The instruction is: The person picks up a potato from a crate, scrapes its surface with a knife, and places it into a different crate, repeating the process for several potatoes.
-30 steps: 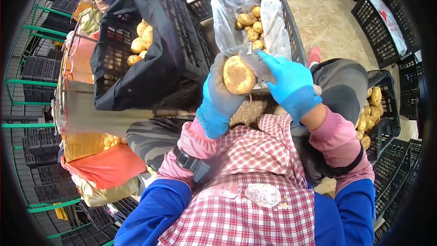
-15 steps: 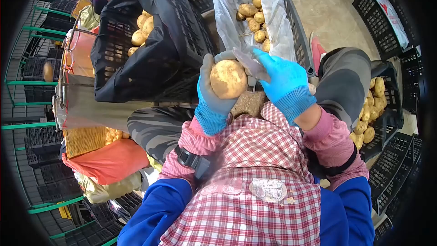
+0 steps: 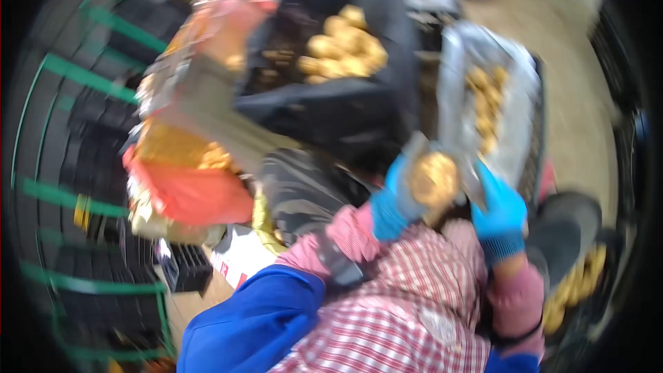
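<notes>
A round yellow-brown potato (image 3: 434,178) is in my left hand (image 3: 402,197), whose blue glove with grey palm wraps round its side. My right hand (image 3: 498,206), gloved the same way, is raised just right of the potato with a narrow gap between them. Its fingers are smeared by motion, and a grey shape along its inner side could be the glove's palm or something held. Beyond my hands stand a black-lined crate (image 3: 311,100) with a heap of potatoes (image 3: 343,45) and a white-lined crate (image 3: 518,90) with more potatoes (image 3: 485,107).
To the left lie a red-orange sack (image 3: 193,190) and an orange-brown bag (image 3: 169,145). Green rails (image 3: 86,81) and stacked black crates (image 3: 97,128) are farther left. Another crate of potatoes (image 3: 577,287) sits at my lower right, beside my leg.
The view has swung left and blurred, so the crates and my hands appear farther right. The potato stays in my left hand; my right hand now shows slightly farther from it.
</notes>
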`<action>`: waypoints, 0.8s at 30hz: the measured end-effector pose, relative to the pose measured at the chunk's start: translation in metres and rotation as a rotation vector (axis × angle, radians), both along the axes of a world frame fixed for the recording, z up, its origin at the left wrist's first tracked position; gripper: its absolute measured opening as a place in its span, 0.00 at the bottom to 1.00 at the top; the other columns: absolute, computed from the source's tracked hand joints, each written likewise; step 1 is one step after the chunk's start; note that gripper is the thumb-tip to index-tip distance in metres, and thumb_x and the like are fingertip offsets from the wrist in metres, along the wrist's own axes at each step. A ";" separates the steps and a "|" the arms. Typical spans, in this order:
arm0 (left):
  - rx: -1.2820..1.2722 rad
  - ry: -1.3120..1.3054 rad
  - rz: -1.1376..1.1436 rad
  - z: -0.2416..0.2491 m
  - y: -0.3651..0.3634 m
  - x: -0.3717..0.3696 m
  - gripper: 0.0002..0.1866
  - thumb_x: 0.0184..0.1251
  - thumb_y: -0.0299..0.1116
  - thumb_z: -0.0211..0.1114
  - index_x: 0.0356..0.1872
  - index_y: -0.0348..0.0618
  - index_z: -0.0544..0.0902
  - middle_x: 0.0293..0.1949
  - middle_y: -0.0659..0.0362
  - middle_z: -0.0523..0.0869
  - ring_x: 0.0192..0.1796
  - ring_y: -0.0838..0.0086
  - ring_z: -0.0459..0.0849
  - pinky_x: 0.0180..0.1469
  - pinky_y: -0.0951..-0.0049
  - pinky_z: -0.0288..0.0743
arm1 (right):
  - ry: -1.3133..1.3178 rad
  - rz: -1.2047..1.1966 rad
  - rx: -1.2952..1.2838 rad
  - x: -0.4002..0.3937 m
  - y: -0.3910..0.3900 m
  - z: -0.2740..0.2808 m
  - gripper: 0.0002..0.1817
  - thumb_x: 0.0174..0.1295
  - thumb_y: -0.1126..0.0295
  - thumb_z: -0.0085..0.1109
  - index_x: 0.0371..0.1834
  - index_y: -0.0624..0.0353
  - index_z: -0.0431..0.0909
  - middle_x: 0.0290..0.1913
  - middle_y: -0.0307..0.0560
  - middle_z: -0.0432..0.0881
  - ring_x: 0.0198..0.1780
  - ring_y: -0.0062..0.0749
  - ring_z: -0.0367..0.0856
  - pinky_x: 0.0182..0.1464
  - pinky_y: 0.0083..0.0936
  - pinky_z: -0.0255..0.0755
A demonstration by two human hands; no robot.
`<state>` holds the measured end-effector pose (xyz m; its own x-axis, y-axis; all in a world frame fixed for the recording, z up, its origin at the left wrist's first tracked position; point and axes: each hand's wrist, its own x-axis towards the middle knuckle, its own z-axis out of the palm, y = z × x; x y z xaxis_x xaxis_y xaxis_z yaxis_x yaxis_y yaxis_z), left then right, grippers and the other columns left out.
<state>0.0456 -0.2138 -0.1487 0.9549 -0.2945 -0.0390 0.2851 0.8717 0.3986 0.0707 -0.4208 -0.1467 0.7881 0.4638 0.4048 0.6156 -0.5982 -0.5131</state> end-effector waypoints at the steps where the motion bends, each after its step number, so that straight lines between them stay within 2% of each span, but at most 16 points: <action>1: -0.110 0.070 0.013 -0.004 0.009 -0.006 0.33 0.79 0.61 0.45 0.56 0.38 0.79 0.49 0.46 0.87 0.49 0.53 0.86 0.53 0.53 0.80 | 0.051 0.014 0.068 0.001 0.004 0.007 0.32 0.53 0.74 0.64 0.66 0.54 0.78 0.38 0.56 0.84 0.36 0.51 0.84 0.42 0.41 0.78; 3: -0.161 0.053 0.061 0.027 0.040 -0.025 0.36 0.76 0.63 0.48 0.64 0.37 0.74 0.52 0.43 0.85 0.52 0.49 0.84 0.53 0.51 0.80 | 0.206 -0.041 0.089 0.000 0.001 0.007 0.33 0.51 0.81 0.64 0.66 0.55 0.78 0.44 0.57 0.86 0.44 0.50 0.87 0.48 0.36 0.79; 4: -0.196 0.050 0.088 0.047 0.058 -0.036 0.38 0.75 0.64 0.49 0.67 0.37 0.72 0.54 0.42 0.84 0.54 0.48 0.84 0.53 0.51 0.79 | 0.183 -0.020 0.171 0.004 0.002 0.005 0.33 0.52 0.81 0.63 0.66 0.55 0.78 0.49 0.60 0.85 0.49 0.53 0.87 0.50 0.35 0.79; 5: -0.156 0.039 0.155 0.064 0.075 -0.047 0.39 0.74 0.64 0.51 0.69 0.38 0.70 0.57 0.42 0.83 0.55 0.48 0.83 0.53 0.51 0.80 | 0.247 -0.038 0.152 0.007 -0.003 0.004 0.32 0.53 0.81 0.64 0.66 0.57 0.77 0.53 0.60 0.85 0.52 0.49 0.87 0.53 0.33 0.79; 6: -0.114 0.021 0.221 0.085 0.097 -0.059 0.40 0.73 0.64 0.53 0.71 0.38 0.67 0.59 0.41 0.81 0.57 0.48 0.83 0.53 0.51 0.80 | 0.270 -0.044 0.161 0.010 -0.006 0.002 0.31 0.54 0.81 0.64 0.66 0.58 0.77 0.53 0.60 0.86 0.52 0.47 0.88 0.53 0.33 0.79; 9: 0.338 -0.109 0.607 0.143 0.154 -0.094 0.33 0.76 0.56 0.56 0.70 0.40 0.69 0.53 0.43 0.84 0.58 0.52 0.84 0.49 0.57 0.86 | 0.351 -0.098 0.211 0.014 -0.008 -0.008 0.27 0.56 0.79 0.66 0.63 0.63 0.78 0.49 0.58 0.88 0.49 0.39 0.89 0.53 0.31 0.78; 11: 0.656 -0.248 0.813 0.179 0.199 -0.101 0.31 0.75 0.54 0.57 0.68 0.41 0.71 0.52 0.45 0.83 0.56 0.56 0.84 0.48 0.59 0.86 | 0.334 -0.067 0.219 0.017 -0.007 -0.012 0.26 0.56 0.79 0.66 0.61 0.63 0.79 0.49 0.59 0.88 0.49 0.40 0.89 0.54 0.31 0.78; 12: 0.775 -0.306 0.902 0.199 0.221 -0.097 0.31 0.74 0.55 0.57 0.66 0.41 0.72 0.52 0.46 0.83 0.54 0.57 0.84 0.48 0.61 0.85 | 0.327 -0.053 0.220 0.018 -0.006 -0.010 0.25 0.56 0.80 0.65 0.61 0.64 0.79 0.48 0.59 0.87 0.49 0.40 0.89 0.54 0.31 0.77; 13: 0.726 -0.304 0.951 0.219 0.247 -0.089 0.28 0.75 0.53 0.57 0.64 0.42 0.73 0.50 0.47 0.83 0.52 0.59 0.85 0.47 0.61 0.85 | 0.430 -0.091 0.217 0.018 -0.003 -0.006 0.25 0.55 0.80 0.65 0.59 0.64 0.80 0.48 0.59 0.87 0.50 0.41 0.88 0.56 0.32 0.77; 15: 0.686 -0.341 1.030 0.263 0.311 -0.051 0.23 0.77 0.52 0.55 0.58 0.43 0.77 0.47 0.49 0.84 0.47 0.62 0.86 0.48 0.60 0.84 | 0.392 -0.082 0.164 0.025 -0.005 -0.008 0.26 0.54 0.80 0.66 0.59 0.64 0.80 0.49 0.59 0.87 0.52 0.42 0.88 0.57 0.33 0.76; 18: 1.084 -0.216 0.815 0.338 0.501 0.018 0.18 0.71 0.40 0.67 0.52 0.37 0.78 0.40 0.52 0.86 0.41 0.62 0.86 0.45 0.68 0.81 | 0.207 -0.029 0.150 0.040 -0.023 -0.028 0.24 0.52 0.77 0.68 0.56 0.64 0.81 0.48 0.57 0.87 0.49 0.48 0.86 0.55 0.36 0.77; 19: 1.226 -0.191 0.868 0.348 0.488 0.039 0.17 0.71 0.38 0.66 0.53 0.37 0.78 0.42 0.52 0.86 0.44 0.63 0.86 0.47 0.68 0.81 | 0.145 -0.074 0.061 0.045 -0.033 -0.025 0.24 0.53 0.74 0.69 0.56 0.65 0.81 0.46 0.57 0.87 0.47 0.49 0.86 0.54 0.38 0.77; 21: 1.516 -0.446 1.006 0.347 0.372 0.048 0.17 0.71 0.35 0.63 0.55 0.36 0.79 0.47 0.52 0.85 0.49 0.65 0.85 0.52 0.67 0.80 | 0.280 -0.186 0.165 0.059 -0.041 0.018 0.23 0.57 0.73 0.67 0.58 0.65 0.80 0.47 0.57 0.87 0.48 0.45 0.86 0.55 0.38 0.76; 22: 1.540 -0.662 1.049 0.335 0.302 0.054 0.17 0.71 0.33 0.62 0.56 0.35 0.79 0.50 0.52 0.85 0.51 0.66 0.84 0.54 0.67 0.80 | 0.226 -0.186 0.347 0.070 -0.050 0.025 0.22 0.60 0.72 0.65 0.59 0.65 0.80 0.45 0.50 0.88 0.45 0.32 0.84 0.52 0.32 0.77; 23: 1.437 -0.845 0.972 0.314 0.236 0.047 0.17 0.71 0.31 0.61 0.57 0.35 0.79 0.52 0.52 0.85 0.54 0.67 0.84 0.56 0.67 0.79 | 0.548 -0.331 0.417 0.076 -0.065 0.052 0.21 0.63 0.71 0.63 0.60 0.66 0.79 0.42 0.43 0.86 0.40 0.21 0.80 0.44 0.25 0.76; 24: 1.536 -0.957 1.231 0.292 0.170 0.067 0.15 0.78 0.36 0.53 0.52 0.35 0.80 0.54 0.52 0.83 0.55 0.66 0.83 0.54 0.68 0.81 | 0.530 -0.275 0.646 0.087 -0.075 0.059 0.22 0.65 0.69 0.62 0.61 0.66 0.79 0.38 0.38 0.82 0.32 0.16 0.74 0.33 0.19 0.71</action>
<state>0.1123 -0.0440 0.1433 0.4567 0.0943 0.8846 -0.6588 -0.6324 0.4075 0.1573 -0.4961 -0.0881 0.9968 0.0366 0.0715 0.0770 -0.1846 -0.9798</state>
